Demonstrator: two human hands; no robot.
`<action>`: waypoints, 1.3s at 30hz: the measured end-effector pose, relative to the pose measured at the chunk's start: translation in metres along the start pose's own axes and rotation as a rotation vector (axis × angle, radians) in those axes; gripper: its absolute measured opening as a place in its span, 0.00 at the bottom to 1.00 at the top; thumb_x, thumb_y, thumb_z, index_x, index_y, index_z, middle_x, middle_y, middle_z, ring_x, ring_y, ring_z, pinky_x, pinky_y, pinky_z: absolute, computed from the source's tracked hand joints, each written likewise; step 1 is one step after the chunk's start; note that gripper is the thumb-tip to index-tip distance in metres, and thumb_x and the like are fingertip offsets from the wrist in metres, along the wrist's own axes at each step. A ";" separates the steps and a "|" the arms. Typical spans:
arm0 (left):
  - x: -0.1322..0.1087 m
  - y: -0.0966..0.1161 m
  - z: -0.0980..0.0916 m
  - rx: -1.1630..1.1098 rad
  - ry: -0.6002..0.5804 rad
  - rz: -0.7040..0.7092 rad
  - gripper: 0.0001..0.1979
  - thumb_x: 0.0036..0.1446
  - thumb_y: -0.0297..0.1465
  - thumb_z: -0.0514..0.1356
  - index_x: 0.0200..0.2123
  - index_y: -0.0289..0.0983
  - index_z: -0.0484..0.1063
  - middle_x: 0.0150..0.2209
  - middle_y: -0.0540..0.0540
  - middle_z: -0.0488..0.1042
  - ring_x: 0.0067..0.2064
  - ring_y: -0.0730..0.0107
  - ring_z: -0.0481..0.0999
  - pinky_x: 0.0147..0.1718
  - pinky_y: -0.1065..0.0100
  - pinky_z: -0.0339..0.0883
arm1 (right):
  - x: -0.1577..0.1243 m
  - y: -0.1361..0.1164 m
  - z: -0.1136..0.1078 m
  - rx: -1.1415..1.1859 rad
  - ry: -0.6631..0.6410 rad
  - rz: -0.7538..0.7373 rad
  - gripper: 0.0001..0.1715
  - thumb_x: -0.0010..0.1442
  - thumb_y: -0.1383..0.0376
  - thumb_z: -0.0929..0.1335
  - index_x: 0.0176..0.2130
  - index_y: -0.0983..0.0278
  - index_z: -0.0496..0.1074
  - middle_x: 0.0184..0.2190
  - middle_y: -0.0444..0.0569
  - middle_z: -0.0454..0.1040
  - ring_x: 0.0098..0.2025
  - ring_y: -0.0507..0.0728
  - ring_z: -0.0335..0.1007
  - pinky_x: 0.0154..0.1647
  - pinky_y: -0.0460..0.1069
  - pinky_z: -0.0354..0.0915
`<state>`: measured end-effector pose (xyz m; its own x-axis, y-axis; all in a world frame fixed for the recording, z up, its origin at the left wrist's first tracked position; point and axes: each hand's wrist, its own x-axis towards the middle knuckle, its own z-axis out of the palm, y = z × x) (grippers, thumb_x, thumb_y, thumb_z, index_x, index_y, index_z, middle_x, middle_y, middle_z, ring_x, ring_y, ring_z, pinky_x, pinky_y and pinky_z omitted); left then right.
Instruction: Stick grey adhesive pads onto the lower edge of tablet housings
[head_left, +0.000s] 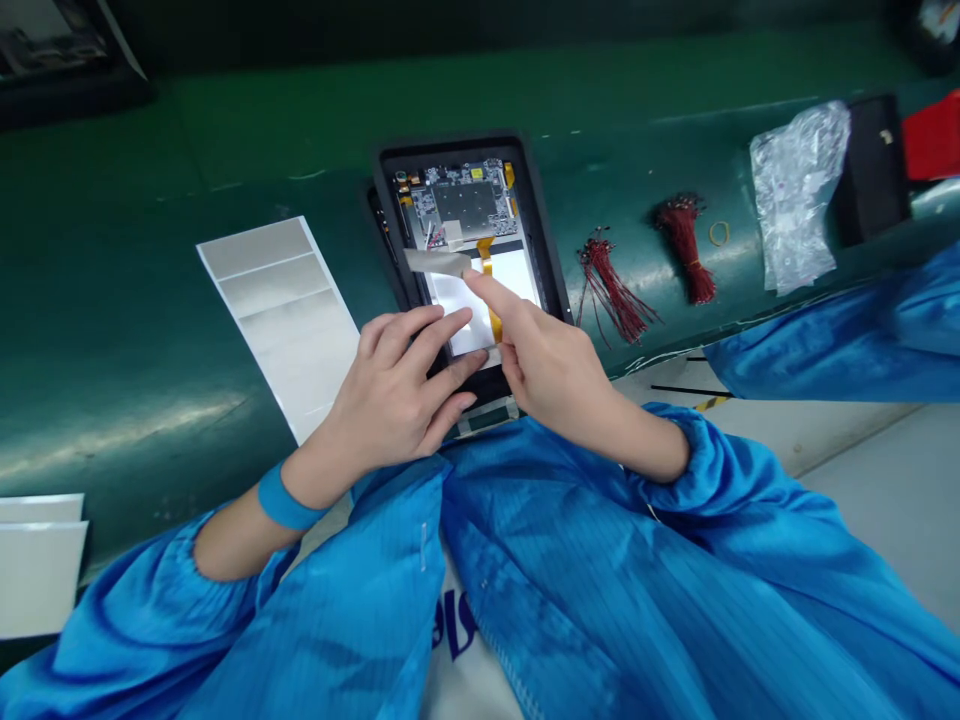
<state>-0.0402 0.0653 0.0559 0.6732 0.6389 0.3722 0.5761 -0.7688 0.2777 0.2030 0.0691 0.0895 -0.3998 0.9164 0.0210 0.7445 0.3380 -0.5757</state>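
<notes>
An opened tablet (517,270) lies in a black frame on the bench, its circuit board (461,205) at the top and a white panel below. An amber flex cable (487,268) runs down the panel. My right hand (559,375) has its index finger stretched over the panel. A silver-grey strip of tape (435,262) hangs at that fingertip, reaching left below the board. My left hand (405,390) rests with spread fingers on the tablet's lower left edge and panel, holding nothing. The panel's lower corners are partly hidden by my hands.
A sheet of silver strips (277,310) lies left of the tablet. To the right are two bundles of dark red wires (619,290), a rubber band (718,234), a clear plastic bag (799,195) and a black box (870,170). Pale sheets (37,580) lie at the lower left.
</notes>
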 end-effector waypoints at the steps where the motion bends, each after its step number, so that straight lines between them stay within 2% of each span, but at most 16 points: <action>1: -0.002 -0.001 -0.001 0.002 -0.008 -0.003 0.21 0.74 0.39 0.59 0.65 0.41 0.76 0.73 0.35 0.68 0.71 0.35 0.68 0.63 0.38 0.67 | -0.001 0.004 0.000 -0.052 0.032 0.007 0.41 0.75 0.67 0.61 0.79 0.45 0.51 0.44 0.51 0.72 0.41 0.61 0.74 0.42 0.56 0.80; 3: -0.003 -0.003 -0.003 -0.010 -0.016 -0.002 0.21 0.74 0.38 0.59 0.66 0.42 0.75 0.74 0.35 0.66 0.73 0.34 0.65 0.64 0.37 0.67 | -0.003 0.020 -0.006 -0.084 0.122 0.000 0.42 0.74 0.59 0.67 0.80 0.45 0.52 0.50 0.53 0.71 0.44 0.62 0.72 0.41 0.57 0.80; 6: 0.006 -0.002 -0.004 -0.038 0.001 0.020 0.22 0.74 0.40 0.60 0.65 0.40 0.75 0.74 0.32 0.64 0.74 0.29 0.62 0.66 0.34 0.65 | -0.003 0.061 -0.025 0.074 0.294 -0.053 0.55 0.65 0.50 0.77 0.80 0.44 0.51 0.59 0.55 0.68 0.51 0.64 0.72 0.45 0.58 0.80; 8: 0.016 0.001 -0.001 -0.027 -0.007 0.061 0.24 0.73 0.42 0.62 0.67 0.39 0.74 0.76 0.31 0.61 0.76 0.28 0.60 0.69 0.32 0.61 | -0.003 0.095 -0.039 0.203 0.421 -0.021 0.59 0.64 0.47 0.77 0.80 0.42 0.47 0.60 0.54 0.68 0.51 0.63 0.73 0.45 0.57 0.79; 10: 0.023 0.004 0.004 -0.008 -0.062 0.076 0.27 0.73 0.43 0.63 0.70 0.42 0.71 0.79 0.35 0.58 0.79 0.29 0.56 0.73 0.32 0.56 | -0.003 0.127 -0.049 0.257 0.527 0.059 0.59 0.67 0.47 0.74 0.81 0.42 0.41 0.56 0.52 0.71 0.49 0.61 0.74 0.42 0.54 0.77; 12: 0.024 0.005 0.009 -0.007 -0.108 0.039 0.29 0.74 0.43 0.63 0.73 0.45 0.68 0.81 0.39 0.54 0.81 0.30 0.52 0.76 0.32 0.51 | -0.004 0.152 -0.051 0.231 0.554 0.107 0.57 0.70 0.49 0.72 0.82 0.46 0.38 0.52 0.51 0.74 0.46 0.60 0.75 0.43 0.54 0.77; 15: 0.019 0.004 0.015 -0.044 -0.103 0.005 0.30 0.75 0.44 0.60 0.76 0.48 0.65 0.83 0.38 0.48 0.81 0.24 0.48 0.74 0.24 0.50 | -0.001 0.173 -0.037 0.146 0.464 0.134 0.54 0.71 0.55 0.69 0.82 0.53 0.40 0.45 0.50 0.79 0.40 0.59 0.73 0.47 0.55 0.76; 17: 0.018 0.004 0.016 -0.084 -0.045 0.029 0.30 0.76 0.43 0.56 0.77 0.49 0.64 0.82 0.37 0.48 0.80 0.23 0.49 0.71 0.21 0.53 | 0.009 0.177 -0.022 0.072 0.429 0.147 0.52 0.72 0.59 0.67 0.83 0.57 0.39 0.43 0.50 0.79 0.42 0.60 0.73 0.54 0.59 0.76; 19: 0.021 0.007 0.014 -0.106 0.058 0.024 0.30 0.75 0.41 0.55 0.77 0.49 0.64 0.80 0.36 0.53 0.78 0.23 0.54 0.68 0.21 0.57 | 0.025 0.177 -0.009 -0.022 0.420 0.162 0.51 0.72 0.62 0.65 0.83 0.61 0.39 0.44 0.53 0.78 0.49 0.64 0.74 0.61 0.65 0.74; 23: 0.038 0.017 -0.002 -0.047 0.171 -0.084 0.25 0.70 0.38 0.62 0.68 0.48 0.74 0.75 0.38 0.64 0.74 0.24 0.61 0.64 0.18 0.62 | 0.057 0.177 0.001 -0.127 0.370 0.170 0.43 0.75 0.64 0.59 0.82 0.65 0.45 0.42 0.56 0.75 0.58 0.70 0.72 0.67 0.74 0.68; 26: 0.053 0.023 -0.016 -0.021 0.124 -0.197 0.15 0.74 0.38 0.58 0.56 0.42 0.80 0.71 0.40 0.69 0.73 0.28 0.65 0.61 0.19 0.65 | 0.063 0.180 -0.004 -0.077 0.340 0.129 0.40 0.76 0.65 0.56 0.81 0.65 0.49 0.40 0.55 0.75 0.57 0.69 0.72 0.67 0.73 0.69; 29: 0.070 0.024 -0.019 -0.059 0.109 -0.309 0.18 0.77 0.40 0.53 0.50 0.41 0.81 0.65 0.43 0.75 0.68 0.39 0.71 0.62 0.24 0.67 | 0.055 0.184 -0.014 0.097 0.321 0.094 0.44 0.75 0.62 0.61 0.83 0.60 0.43 0.40 0.51 0.76 0.48 0.62 0.73 0.62 0.65 0.74; 31: 0.086 0.021 -0.015 -0.103 0.124 -0.342 0.17 0.77 0.41 0.54 0.47 0.42 0.82 0.59 0.45 0.79 0.62 0.46 0.75 0.62 0.28 0.69 | 0.050 0.186 -0.022 0.219 0.320 0.065 0.50 0.75 0.59 0.64 0.83 0.56 0.37 0.41 0.48 0.77 0.43 0.59 0.73 0.57 0.59 0.77; 34: 0.118 0.014 0.000 -0.167 0.133 -0.326 0.17 0.76 0.40 0.55 0.45 0.41 0.83 0.48 0.45 0.82 0.52 0.53 0.78 0.56 0.36 0.74 | 0.047 0.182 -0.030 0.308 0.333 -0.005 0.56 0.74 0.53 0.68 0.83 0.52 0.32 0.39 0.44 0.77 0.39 0.56 0.73 0.49 0.54 0.78; 37: 0.153 0.010 0.015 -0.183 0.020 -0.321 0.14 0.74 0.36 0.59 0.47 0.39 0.84 0.42 0.44 0.82 0.49 0.52 0.76 0.52 0.43 0.74 | 0.047 0.169 -0.035 0.332 0.327 -0.082 0.58 0.74 0.47 0.68 0.83 0.50 0.30 0.38 0.42 0.76 0.37 0.55 0.74 0.42 0.50 0.77; 39: 0.171 0.009 0.023 -0.190 -0.070 -0.349 0.11 0.70 0.34 0.61 0.47 0.39 0.85 0.40 0.43 0.81 0.49 0.50 0.76 0.52 0.45 0.73 | 0.046 0.158 -0.039 0.341 0.301 -0.120 0.59 0.74 0.46 0.68 0.83 0.51 0.31 0.39 0.43 0.77 0.39 0.56 0.75 0.42 0.50 0.78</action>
<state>0.0910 0.1683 0.1022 0.4860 0.8579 0.1669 0.6841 -0.4922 0.5382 0.3234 0.1732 0.0316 -0.2616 0.9136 0.3112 0.4644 0.4018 -0.7892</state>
